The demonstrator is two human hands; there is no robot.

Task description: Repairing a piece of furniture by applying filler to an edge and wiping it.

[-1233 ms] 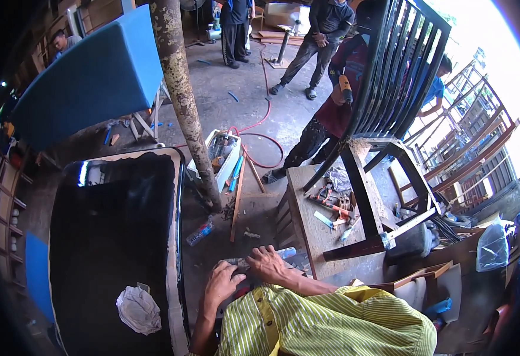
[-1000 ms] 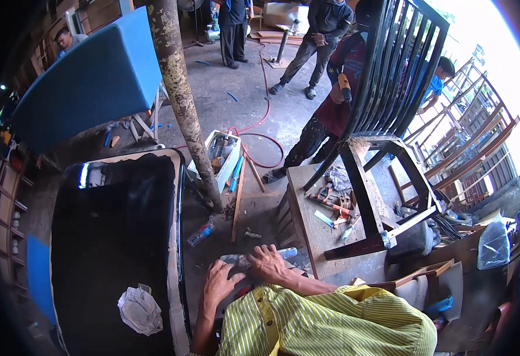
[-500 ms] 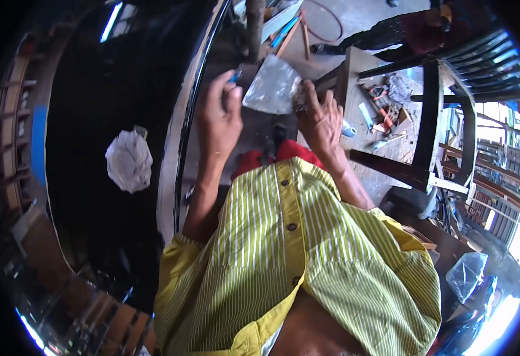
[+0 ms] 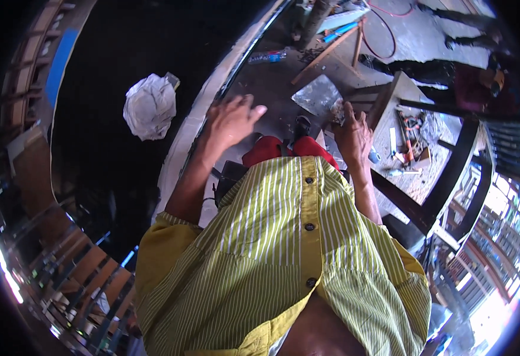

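Observation:
My right hand is closed on the near end of what looks like a clear plastic bag. Brown crumbly stuff shows in it, right by my fingers. The bag hangs out flat in front of my red-clad knees. My left hand is empty, its fingers apart and slightly blurred, near the pale edge of a glossy black surface. A crumpled white wad of cloth or paper lies on that surface, with a small greyish block against it.
On my right, a wooden bench top carries scattered hand tools, beside a dark chair frame. A clear bottle-like thing lies on the floor ahead, near wooden sticks and a red hose. Another person's legs show beyond.
My view has turned, shifting the scene rightward. My left hand has moved away from the bag, its fingers spreading from a curl. The right hand keeps its hold on the bag.

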